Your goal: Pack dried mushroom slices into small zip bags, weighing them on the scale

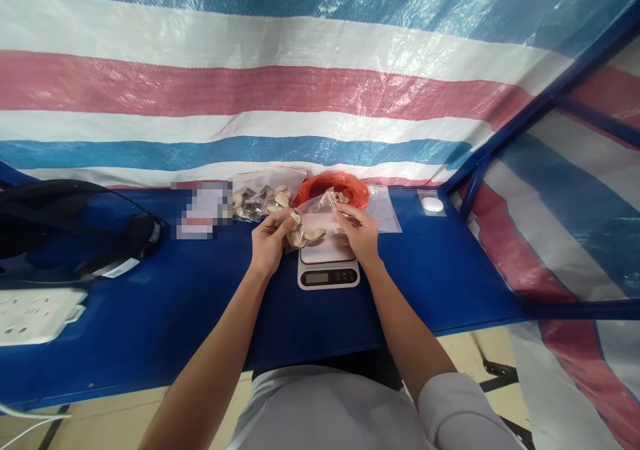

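Observation:
A clear plastic bag (320, 222) with several pale dried slices in its lower left part is stretched between my two hands. My left hand (271, 237) pinches its left end, beside the slices. At its upper right edge, my right hand (359, 231) grips the plastic between thumb and fingers. Below the bag stands a white kitchen scale (329, 277) with a dark display and buttons at its front. Just behind sits a red plastic bag (360, 190), rolled open, with some pale pieces inside.
A fuller clear bag of dried slices (263, 200) lies left of the red bag. Flat empty bags (387, 213) and a small bag with a white round object (433, 205) are to the right. Black headset (143, 233) and white power strip (37, 313) occupy the blue table's (200, 303) left.

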The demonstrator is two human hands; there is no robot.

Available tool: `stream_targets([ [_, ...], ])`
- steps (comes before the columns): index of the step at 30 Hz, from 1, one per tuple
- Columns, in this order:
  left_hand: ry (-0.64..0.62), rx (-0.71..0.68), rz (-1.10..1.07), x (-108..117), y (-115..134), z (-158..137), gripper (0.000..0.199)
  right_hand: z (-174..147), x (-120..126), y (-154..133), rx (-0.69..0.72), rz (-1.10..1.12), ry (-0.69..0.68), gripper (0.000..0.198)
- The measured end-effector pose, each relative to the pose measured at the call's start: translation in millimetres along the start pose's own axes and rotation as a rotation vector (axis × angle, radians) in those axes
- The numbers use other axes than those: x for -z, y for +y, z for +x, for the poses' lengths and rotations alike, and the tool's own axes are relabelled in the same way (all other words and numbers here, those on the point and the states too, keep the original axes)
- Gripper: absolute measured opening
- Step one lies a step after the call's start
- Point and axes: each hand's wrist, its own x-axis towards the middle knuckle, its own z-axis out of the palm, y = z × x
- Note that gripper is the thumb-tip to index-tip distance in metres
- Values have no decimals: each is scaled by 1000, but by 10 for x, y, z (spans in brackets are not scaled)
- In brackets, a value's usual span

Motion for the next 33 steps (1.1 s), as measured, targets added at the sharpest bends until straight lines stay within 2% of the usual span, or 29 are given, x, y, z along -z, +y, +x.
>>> stream_targets([
  [6,62,-248,283,106,-4,18,40,17,39,-56,-78,17,-5,30],
  [11,54,-561,666,55,223,-104,25,33,16,-215,-160,109,-59,29],
  [13,1,-621,732,-42,335,-160,20,41,-3,-299,-151,109,-75,28],
  [14,-48,-613,744,-100,385,-181,19,44,-15,-338,-146,103,-87,29],
  [16,-181,-512,765,-216,465,-200,20,51,-42,-398,-138,88,-118,30],
  [21,-270,-180,565,-398,578,-111,40,58,-136,-405,-18,21,-131,26],
  [25,-265,17,389,-427,636,-14,49,58,-192,-367,111,-26,-108,22],
  [28,-255,105,344,-415,663,22,45,60,-195,-383,146,-30,-133,23],
  [30,-255,139,314,-402,666,36,39,67,-181,-405,137,-30,-169,23],
  [33,-262,174,257,-385,644,59,30,94,-156,-424,51,23,-232,25],
])
